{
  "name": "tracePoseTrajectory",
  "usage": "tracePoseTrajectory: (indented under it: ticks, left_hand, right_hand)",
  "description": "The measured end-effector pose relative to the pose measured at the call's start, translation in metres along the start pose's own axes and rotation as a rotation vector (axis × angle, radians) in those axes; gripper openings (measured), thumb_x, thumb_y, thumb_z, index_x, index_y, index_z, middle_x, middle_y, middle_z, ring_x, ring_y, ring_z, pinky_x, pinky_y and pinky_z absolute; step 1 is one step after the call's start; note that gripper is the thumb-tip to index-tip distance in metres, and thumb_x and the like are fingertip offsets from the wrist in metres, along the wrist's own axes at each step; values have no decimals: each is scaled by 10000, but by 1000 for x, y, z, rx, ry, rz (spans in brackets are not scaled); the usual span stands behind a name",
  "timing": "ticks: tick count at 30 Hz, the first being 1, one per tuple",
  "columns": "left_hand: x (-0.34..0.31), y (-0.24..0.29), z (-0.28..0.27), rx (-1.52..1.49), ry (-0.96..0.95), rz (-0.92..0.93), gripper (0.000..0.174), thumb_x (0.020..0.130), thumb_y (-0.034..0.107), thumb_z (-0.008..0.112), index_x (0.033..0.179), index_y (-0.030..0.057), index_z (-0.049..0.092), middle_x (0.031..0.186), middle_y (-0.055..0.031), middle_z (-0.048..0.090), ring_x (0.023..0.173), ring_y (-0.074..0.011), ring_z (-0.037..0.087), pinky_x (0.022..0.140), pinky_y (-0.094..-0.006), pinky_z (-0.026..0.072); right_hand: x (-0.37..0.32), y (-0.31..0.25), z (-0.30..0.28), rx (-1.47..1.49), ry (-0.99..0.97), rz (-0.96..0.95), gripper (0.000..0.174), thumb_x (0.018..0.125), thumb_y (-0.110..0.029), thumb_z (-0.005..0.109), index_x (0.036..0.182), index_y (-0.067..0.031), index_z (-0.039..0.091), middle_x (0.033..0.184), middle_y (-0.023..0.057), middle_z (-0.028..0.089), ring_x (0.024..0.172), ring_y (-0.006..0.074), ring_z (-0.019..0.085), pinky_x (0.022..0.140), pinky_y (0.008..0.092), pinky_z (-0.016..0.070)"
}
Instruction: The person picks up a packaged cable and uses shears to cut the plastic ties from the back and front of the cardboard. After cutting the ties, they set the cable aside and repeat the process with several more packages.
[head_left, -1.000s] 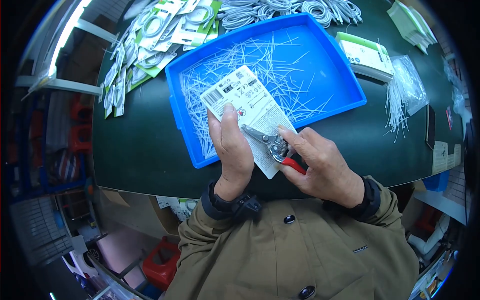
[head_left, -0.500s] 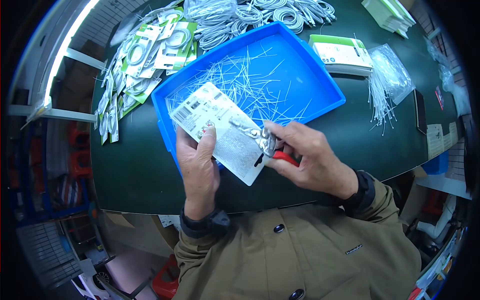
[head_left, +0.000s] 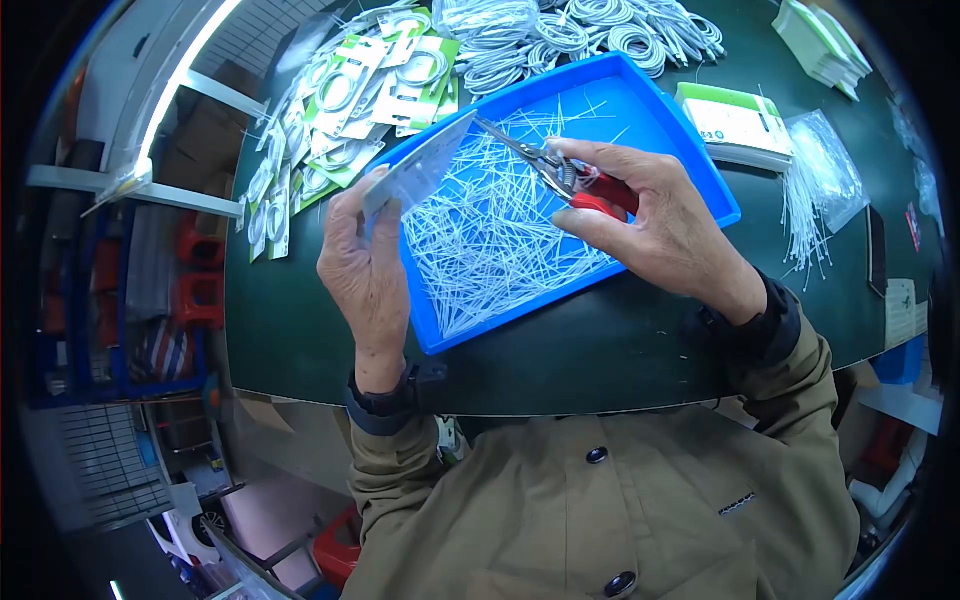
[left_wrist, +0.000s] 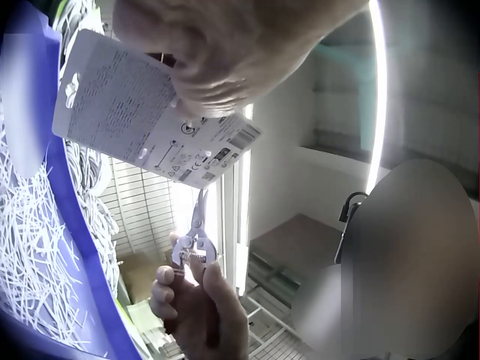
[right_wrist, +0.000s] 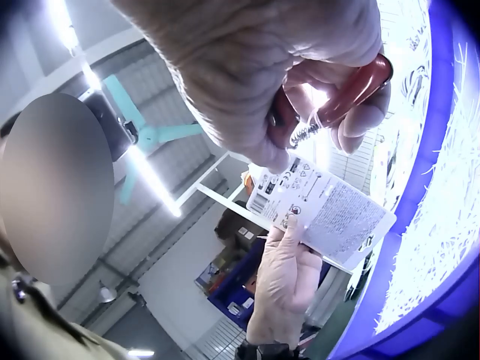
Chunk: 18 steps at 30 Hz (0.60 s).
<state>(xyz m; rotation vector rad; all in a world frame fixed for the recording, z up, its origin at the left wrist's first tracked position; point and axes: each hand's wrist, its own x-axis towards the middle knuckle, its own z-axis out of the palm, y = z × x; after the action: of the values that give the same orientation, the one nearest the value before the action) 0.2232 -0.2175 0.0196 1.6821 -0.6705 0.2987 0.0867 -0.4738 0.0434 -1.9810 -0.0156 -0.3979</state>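
My left hand (head_left: 365, 275) pinches a white printed packaging card (head_left: 425, 168) between thumb and fingers, tilted up so that it looks narrow in the head view. Dense text and a barcode cover the card's face (left_wrist: 142, 112) in the left wrist view. In my right hand (head_left: 665, 215) is a pair of red-handled pruning shears (head_left: 550, 168), their spring showing between the handles. The blade tips point left, right at the card's edge. Both hands are above a blue tray (head_left: 725, 215) strewn with thin white cable ties (head_left: 490, 240).
Packaged cables on green-and-white cards (head_left: 340, 90) lie heaped at the back left. Coiled grey cables (head_left: 570, 40) are behind the tray. Right of it stand a stack of cards (head_left: 735, 120), a bundle of white ties (head_left: 803, 215) and a clear plastic bag (head_left: 830, 165).
The card has turned from lying face up to standing tilted, almost edge-on. My hands have risen and moved apart, and the shears have gone from over the card's face to its edge.
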Motion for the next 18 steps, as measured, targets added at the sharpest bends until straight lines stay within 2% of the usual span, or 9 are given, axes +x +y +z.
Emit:
tracePoseTrajectory:
  ticks: [4, 5, 6, 8, 10, 11, 12, 15, 18]
  left_hand:
    - [-3, 1, 0, -313, 60, -125, 339, 1089, 67, 630, 1414, -24, 594, 1296, -109, 701, 1191, -162, 638, 1074, -353, 484]
    - [-1, 7, 1, -464, 84, -187, 342, 1106, 61, 581, 1438, -18, 556, 1378, -136, 671, 1248, -206, 630, 1104, -386, 476]
    - [2, -3, -1, -664, 133, -220, 311, 1148, 143, 516, 1422, 7, 568, 1369, -130, 667, 1231, -239, 636, 1067, -394, 497]
    - [3, -7, -13, -969, 171, -474, 297, 1142, 267, 537, 1326, 42, 600, 1125, -76, 689, 1089, -207, 629, 931, -387, 520]
    - [-7, -47, -28, -1418, -279, -372, 264, 1126, 301, 550, 1232, 67, 611, 945, -33, 596, 885, -174, 555, 812, -335, 485]
    - [-8, -48, -26, -1526, -354, -400, 195, 1094, 275, 595, 1110, 81, 592, 856, -10, 494, 796, -138, 462, 742, -303, 433]
    - [-16, -43, -25, -1516, -287, -477, 187, 1095, 272, 599, 1048, 94, 568, 857, -1, 495, 799, -140, 476, 743, -298, 441]
    - [-25, -28, -12, -1522, -287, -525, 167, 1106, 255, 589, 1083, 94, 549, 838, 3, 500, 777, -133, 489, 712, -289, 448]
    - [-22, -21, -4, -1486, -389, -507, 186, 1103, 261, 600, 1124, 83, 554, 804, 4, 496, 736, -132, 487, 676, -298, 451]
  right_hand:
    - [11, -14, -1, 39, -83, 62, 597, 922, -195, 828, 1472, -45, 653, 983, 48, 685, 859, 98, 599, 807, 269, 532]
    - [12, -15, -1, 50, -93, 53, 588, 924, -191, 823, 1469, -46, 656, 987, 45, 683, 865, 97, 596, 812, 267, 531]
    - [13, -16, -1, 63, -104, 43, 580, 926, -186, 819, 1466, -47, 659, 990, 42, 681, 870, 95, 593, 816, 265, 529]
    - [13, -18, -1, 42, -132, -46, 564, 893, -174, 828, 1417, -28, 680, 968, 85, 694, 822, 140, 610, 769, 300, 531]
    - [10, -23, 2, -10, -143, -166, 525, 874, -198, 852, 1340, 1, 716, 893, 129, 701, 742, 187, 630, 703, 329, 538]
    - [9, -26, 0, -37, -216, -166, 521, 858, -182, 852, 1329, -5, 715, 937, 165, 713, 770, 259, 670, 728, 363, 548]
    - [6, -28, 3, -21, -245, -197, 525, 855, -181, 854, 1330, -8, 712, 943, 171, 715, 781, 277, 677, 729, 371, 548]
    - [-6, -39, 7, -53, -373, -222, 563, 834, -193, 877, 1341, -34, 690, 929, 176, 691, 793, 338, 686, 696, 416, 538]
    - [-16, -43, 13, -181, -380, -220, 678, 763, -183, 920, 1389, -76, 682, 873, 102, 644, 723, 262, 635, 659, 381, 510]
